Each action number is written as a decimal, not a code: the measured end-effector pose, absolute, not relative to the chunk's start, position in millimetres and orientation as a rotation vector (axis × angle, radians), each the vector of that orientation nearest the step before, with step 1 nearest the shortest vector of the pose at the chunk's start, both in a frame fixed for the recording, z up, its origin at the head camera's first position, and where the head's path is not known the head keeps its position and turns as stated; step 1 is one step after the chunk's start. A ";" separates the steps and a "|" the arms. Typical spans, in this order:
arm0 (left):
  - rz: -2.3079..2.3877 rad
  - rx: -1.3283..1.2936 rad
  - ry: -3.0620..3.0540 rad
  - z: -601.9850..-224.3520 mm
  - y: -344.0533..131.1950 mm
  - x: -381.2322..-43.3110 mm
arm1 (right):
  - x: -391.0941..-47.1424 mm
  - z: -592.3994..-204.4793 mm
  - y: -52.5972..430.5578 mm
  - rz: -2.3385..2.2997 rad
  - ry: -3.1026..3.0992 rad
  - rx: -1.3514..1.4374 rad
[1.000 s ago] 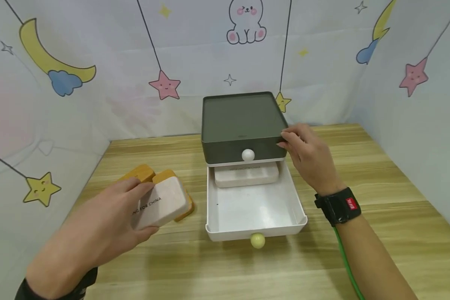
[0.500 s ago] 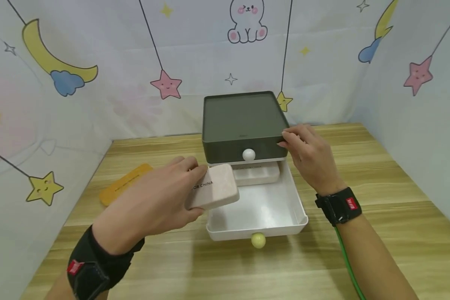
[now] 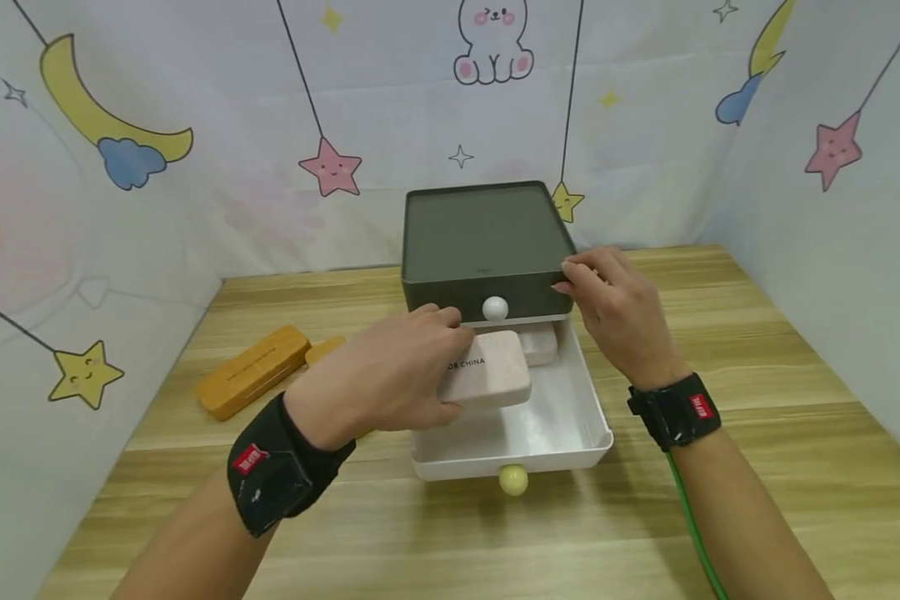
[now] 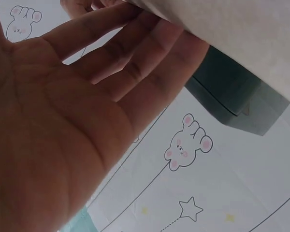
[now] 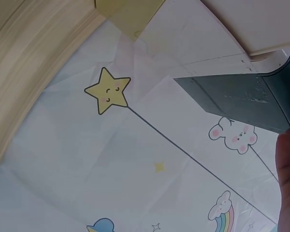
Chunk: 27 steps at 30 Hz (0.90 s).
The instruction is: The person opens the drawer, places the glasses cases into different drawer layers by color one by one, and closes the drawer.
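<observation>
Left hand (image 3: 390,367) pinching a white block (image 3: 495,368), thumb near edge, fingers far edge; "CHINA" print facing up. Block is over the extended white drawer (image 3: 528,433), can't tell if touching its floor. Second white block (image 3: 542,343) sits at the drawer's back, partly hidden. Right hand (image 3: 618,321) grips the dark green box (image 3: 487,233) at its front right corner, fingers bent. Yellow knob (image 3: 513,480) on drawer front. Two orange blocks (image 3: 253,371) left on the wood-grain counter (image 3: 495,550), one mostly covered by the left hand.
</observation>
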<state>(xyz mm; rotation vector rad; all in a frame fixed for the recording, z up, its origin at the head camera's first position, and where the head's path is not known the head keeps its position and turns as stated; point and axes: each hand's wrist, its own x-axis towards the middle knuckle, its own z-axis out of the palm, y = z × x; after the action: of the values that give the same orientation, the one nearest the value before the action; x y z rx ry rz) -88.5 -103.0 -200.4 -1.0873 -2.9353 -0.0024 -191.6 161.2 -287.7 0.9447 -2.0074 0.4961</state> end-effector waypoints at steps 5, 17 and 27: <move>0.017 -1.140 -2.923 -202.3 -90.1 -93.9 | -190.5 -287.0 163.0 0.501 -2.011 0.946; 0.151 -1.240 -2.869 -210.8 -66.5 -101.0 | -190.1 -286.1 162.0 0.513 -2.034 0.928; 0.242 -1.304 -2.846 -216.2 -53.2 -103.9 | -190.2 -286.1 160.6 0.524 -2.027 0.923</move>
<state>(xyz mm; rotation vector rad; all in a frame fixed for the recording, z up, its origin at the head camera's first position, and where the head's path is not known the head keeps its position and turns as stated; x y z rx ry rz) -103.9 -53.2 -216.2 -1.3040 -2.8465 0.2423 -190.2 160.6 -286.1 0.9229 -2.0272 0.5240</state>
